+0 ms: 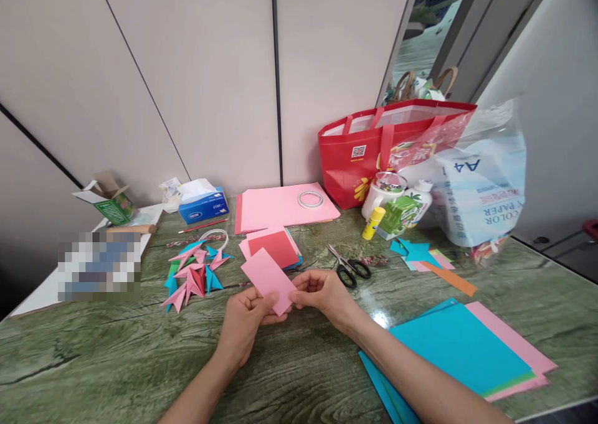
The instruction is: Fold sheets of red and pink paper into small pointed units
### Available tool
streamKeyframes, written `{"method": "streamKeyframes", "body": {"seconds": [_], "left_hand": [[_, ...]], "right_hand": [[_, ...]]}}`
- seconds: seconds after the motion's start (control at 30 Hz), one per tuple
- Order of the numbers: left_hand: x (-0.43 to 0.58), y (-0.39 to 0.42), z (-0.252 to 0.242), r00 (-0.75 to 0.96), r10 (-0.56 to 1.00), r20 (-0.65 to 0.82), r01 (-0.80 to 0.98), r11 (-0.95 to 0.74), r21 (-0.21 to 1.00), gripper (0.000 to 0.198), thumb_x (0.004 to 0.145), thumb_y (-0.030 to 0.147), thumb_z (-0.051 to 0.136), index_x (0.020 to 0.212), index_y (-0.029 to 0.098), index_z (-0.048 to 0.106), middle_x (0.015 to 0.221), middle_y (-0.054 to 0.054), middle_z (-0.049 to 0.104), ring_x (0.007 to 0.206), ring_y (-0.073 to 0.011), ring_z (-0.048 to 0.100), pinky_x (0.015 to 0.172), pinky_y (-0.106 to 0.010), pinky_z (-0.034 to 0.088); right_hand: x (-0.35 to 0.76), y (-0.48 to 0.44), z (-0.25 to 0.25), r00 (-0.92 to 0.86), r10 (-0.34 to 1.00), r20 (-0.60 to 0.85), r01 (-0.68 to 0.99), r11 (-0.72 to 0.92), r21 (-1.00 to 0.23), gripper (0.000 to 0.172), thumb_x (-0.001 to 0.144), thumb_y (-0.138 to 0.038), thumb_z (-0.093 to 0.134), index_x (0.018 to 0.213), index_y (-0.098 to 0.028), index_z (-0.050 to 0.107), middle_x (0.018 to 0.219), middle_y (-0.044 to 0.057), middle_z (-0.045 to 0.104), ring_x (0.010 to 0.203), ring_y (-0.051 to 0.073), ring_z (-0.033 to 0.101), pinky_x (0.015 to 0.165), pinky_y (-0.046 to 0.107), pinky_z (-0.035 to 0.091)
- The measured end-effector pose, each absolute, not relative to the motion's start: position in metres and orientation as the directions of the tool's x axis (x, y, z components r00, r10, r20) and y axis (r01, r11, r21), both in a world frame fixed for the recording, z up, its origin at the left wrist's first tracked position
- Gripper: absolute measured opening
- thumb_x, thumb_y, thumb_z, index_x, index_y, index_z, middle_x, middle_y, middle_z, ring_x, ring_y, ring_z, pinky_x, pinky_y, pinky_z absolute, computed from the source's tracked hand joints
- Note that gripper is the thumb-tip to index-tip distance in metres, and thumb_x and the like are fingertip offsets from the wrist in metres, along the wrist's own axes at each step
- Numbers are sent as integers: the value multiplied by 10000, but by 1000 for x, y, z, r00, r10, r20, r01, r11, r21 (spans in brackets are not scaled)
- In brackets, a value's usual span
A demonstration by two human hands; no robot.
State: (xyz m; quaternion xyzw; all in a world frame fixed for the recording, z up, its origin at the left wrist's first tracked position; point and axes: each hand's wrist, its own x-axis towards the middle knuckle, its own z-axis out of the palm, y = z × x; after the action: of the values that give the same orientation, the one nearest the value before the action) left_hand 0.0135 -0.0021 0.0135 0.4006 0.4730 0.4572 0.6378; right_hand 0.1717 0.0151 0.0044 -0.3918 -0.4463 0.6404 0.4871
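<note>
A pink paper rectangle (267,277), which looks folded, is held slightly above the table between both hands. My left hand (247,317) grips its lower left part, thumb on top and fingers beneath. At the right edge my right hand (322,292) pinches the paper between thumb and fingertips. Just behind lies a small stack of square paper with a red sheet (275,248) on top. Black-handled scissors (346,266) rest to the right of the stack, blades slightly apart. Folded pointed paper pieces (194,273) in pink, blue, green and red are heaped left of my hands.
Large blue and pink sheets (460,343) lie under my right forearm. Paper scraps (423,256), a yellow glue stick (373,223), a red bag (348,162) and a plastic paper bag (483,187) stand right. Behind are pink sheets (275,205) and a tissue box (204,206).
</note>
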Motion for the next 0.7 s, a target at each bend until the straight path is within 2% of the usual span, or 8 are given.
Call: {"method": "streamKeyframes", "body": {"seconds": [0.2, 0.7], "left_hand": [[15, -3, 13, 101, 972, -210, -233, 228, 945, 342, 607, 353, 697, 843, 107, 670, 741, -94, 723, 656, -224, 661, 596, -329, 542], [17, -5, 11, 155, 973, -170, -307, 211, 928, 281, 645, 310, 689, 839, 108, 668, 730, -81, 723, 651, -199, 659, 635, -318, 543]], "right_hand": [[168, 13, 7, -210, 978, 1, -270, -57, -961, 266, 545, -292, 735, 753, -144, 658, 659, 7, 656, 546, 108, 567, 526, 237, 480], [168, 11, 10, -180, 984, -8, -319, -66, -945, 201, 530, -255, 746, 676, -149, 658, 606, -5, 645, 532, 115, 566, 538, 249, 481]]}}
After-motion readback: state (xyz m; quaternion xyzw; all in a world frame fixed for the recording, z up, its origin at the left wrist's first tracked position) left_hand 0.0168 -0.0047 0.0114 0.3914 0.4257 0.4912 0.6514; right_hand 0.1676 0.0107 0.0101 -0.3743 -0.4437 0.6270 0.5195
